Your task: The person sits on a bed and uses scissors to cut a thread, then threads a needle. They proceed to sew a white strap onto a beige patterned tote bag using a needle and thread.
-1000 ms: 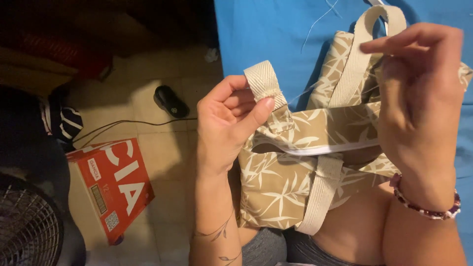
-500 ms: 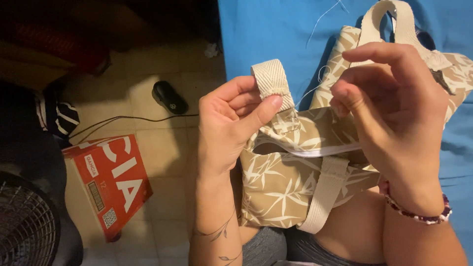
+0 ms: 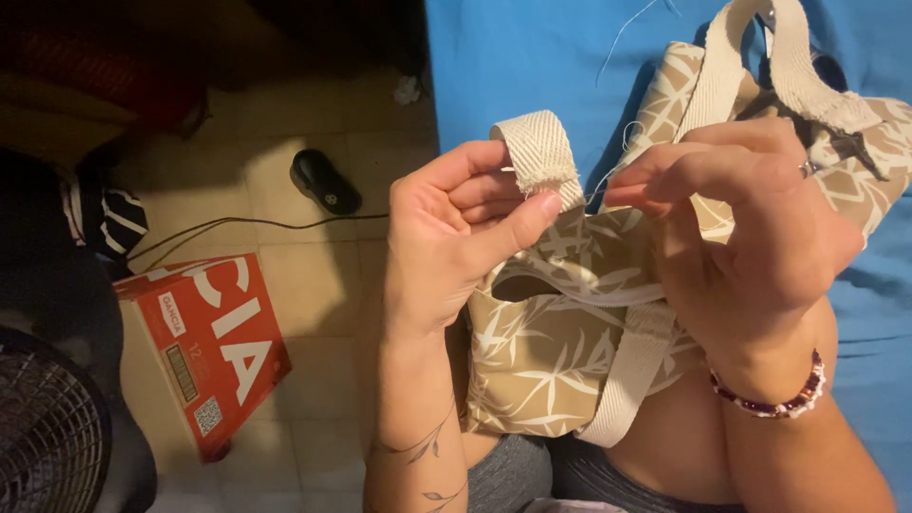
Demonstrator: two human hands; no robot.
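The floor (image 3: 313, 285) is laid with pale beige tiles, dimly lit, darkening to deep shadow toward the top left. A red cardboard box (image 3: 204, 347) lies on it, with a thin black cable (image 3: 256, 223) running above and a small black device (image 3: 325, 180) nearby. A dark fan grille (image 3: 43, 427) fills the bottom left corner. A blue sheet (image 3: 532, 66) covers the bed on the right.

Two hands (image 3: 456, 247), one bag (image 3: 560, 361), one red box (image 3: 214, 347), one fan (image 3: 47, 427).
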